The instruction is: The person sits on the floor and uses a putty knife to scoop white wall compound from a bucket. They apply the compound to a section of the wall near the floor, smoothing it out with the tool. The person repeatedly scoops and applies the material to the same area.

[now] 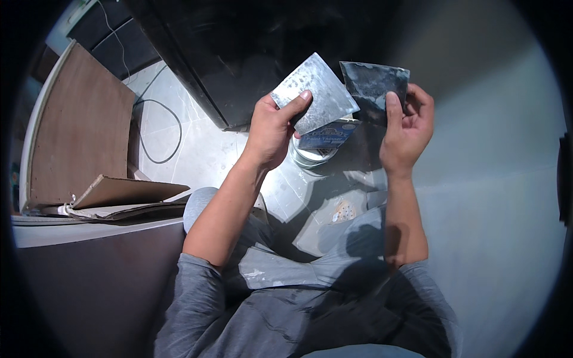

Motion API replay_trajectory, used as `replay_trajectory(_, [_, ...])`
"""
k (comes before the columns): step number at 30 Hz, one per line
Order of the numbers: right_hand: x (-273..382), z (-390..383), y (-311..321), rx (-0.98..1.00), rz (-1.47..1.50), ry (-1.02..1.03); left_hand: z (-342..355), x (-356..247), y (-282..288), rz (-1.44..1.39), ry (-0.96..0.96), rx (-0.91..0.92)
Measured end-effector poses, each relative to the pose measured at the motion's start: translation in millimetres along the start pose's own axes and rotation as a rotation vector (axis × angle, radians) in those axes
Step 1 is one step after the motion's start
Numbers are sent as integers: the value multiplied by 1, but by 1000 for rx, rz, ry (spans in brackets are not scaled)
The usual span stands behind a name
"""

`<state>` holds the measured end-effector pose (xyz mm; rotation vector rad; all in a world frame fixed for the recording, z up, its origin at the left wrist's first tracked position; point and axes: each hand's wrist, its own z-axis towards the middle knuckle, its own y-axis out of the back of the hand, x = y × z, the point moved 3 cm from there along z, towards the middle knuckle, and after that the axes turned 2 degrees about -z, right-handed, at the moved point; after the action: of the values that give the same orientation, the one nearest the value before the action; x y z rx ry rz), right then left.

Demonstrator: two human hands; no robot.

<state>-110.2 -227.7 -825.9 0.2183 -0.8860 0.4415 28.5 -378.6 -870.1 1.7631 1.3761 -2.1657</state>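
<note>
My left hand [274,125] is closed on a square, mottled silvery metal plate [322,86], thumb across its near face. My right hand [406,131] grips a darker square plate [367,80] with grey smears, held just right of the silvery one. Below and behind the plates, a blue can [328,136] with a printed label stands on a round white container [311,161], partly hidden by my left hand and the silvery plate.
A large glossy black panel [203,36] rises ahead. At the left are a wooden board [77,125] and cardboard sheets [125,194]. A grey cable [176,119] loops over the tiled floor [185,155]. A pale grey surface [489,227] runs along the right.
</note>
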Motion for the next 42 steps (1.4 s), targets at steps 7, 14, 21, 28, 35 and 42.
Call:
replay_trajectory(7, [-9, -9, -15, 498, -173, -319, -1, -10, 8, 185, -56, 36])
replay_trajectory(14, [-13, 15, 10, 258, -155, -213, 8, -25, 26, 296, -282, -174])
replay_trajectory(21, [-5, 15, 16, 232, 633, -514, 2, -5, 12, -302, 252, 64])
replay_trajectory(28, [37, -10, -5, 180, -47, 241, -17, 41, -1, -730, 540, 288])
replay_trajectory(35, [67, -31, -19, 392, -181, 786, -17, 58, 8, -461, 622, 131])
replay_trajectory(42, [20, -11, -21, 194, -299, 423, -35, 61, -15, -450, 772, 415])
